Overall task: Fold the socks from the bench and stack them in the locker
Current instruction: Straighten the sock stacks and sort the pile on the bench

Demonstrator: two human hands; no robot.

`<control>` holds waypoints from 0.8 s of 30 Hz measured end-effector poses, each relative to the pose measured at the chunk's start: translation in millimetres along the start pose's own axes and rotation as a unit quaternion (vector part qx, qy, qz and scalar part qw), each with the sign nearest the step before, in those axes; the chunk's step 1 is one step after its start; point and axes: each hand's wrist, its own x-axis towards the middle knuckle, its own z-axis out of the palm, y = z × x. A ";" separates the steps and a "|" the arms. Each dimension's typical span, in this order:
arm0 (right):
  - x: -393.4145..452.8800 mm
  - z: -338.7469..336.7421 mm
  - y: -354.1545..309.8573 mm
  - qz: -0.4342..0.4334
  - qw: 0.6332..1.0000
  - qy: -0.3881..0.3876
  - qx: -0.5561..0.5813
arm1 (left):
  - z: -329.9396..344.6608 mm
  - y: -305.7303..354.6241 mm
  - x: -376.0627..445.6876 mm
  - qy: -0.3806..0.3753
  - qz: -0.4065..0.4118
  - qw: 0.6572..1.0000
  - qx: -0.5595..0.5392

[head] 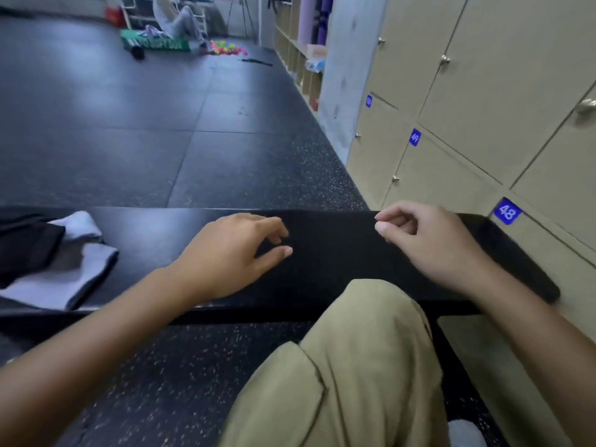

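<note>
Dark rubber floor (129, 124) runs wide and open beyond both hands, far clutter well apart at the back. Locker wall (483, 91) stands right of the right hand, all visible doors closed, labels 48 (507, 211) and 49 (415, 137) nearest; the 48 label sits just beyond the right hand's knuckles. Black bench (167, 227) crosses the view under both hands; its far edge runs just past the fingertips, its near edge lies under the left forearm, its right end stops close to the lockers. Knee in tan trousers (371, 350) rises below and between the hands, overlapping the bench's near edge.

Socks (64, 279) lie on the bench well left of the left hand: pale grey ones, partly under a black one (29, 243), near the near edge. The bench surface between the hands looks slightly rougher and darker; cannot tell if that is a black sock.

Left hand (232, 253) hovers low over the bench, fingers loosely curled, thumb and forefinger narrowly apart, holding nothing clear. Right hand (429, 240) is above the bench's far edge, thumb and forefinger tips nearly pinched; cannot tell if they hold anything.
</note>
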 end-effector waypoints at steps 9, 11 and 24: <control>54.9 140.7 -83.8 -0.089 0.992 -0.094 -0.003 | -30.4 -101.1 -92.2 0.017 -0.114 0.991 0.063; 62.8 170.1 -96.8 -0.106 0.988 -0.114 -0.008 | -40.3 -131.0 -109.8 0.031 -0.131 0.985 0.110; 75.9 267.0 -132.3 -0.164 0.974 -0.154 -0.030 | -102.7 -321.4 -190.6 -0.028 -0.438 0.891 0.115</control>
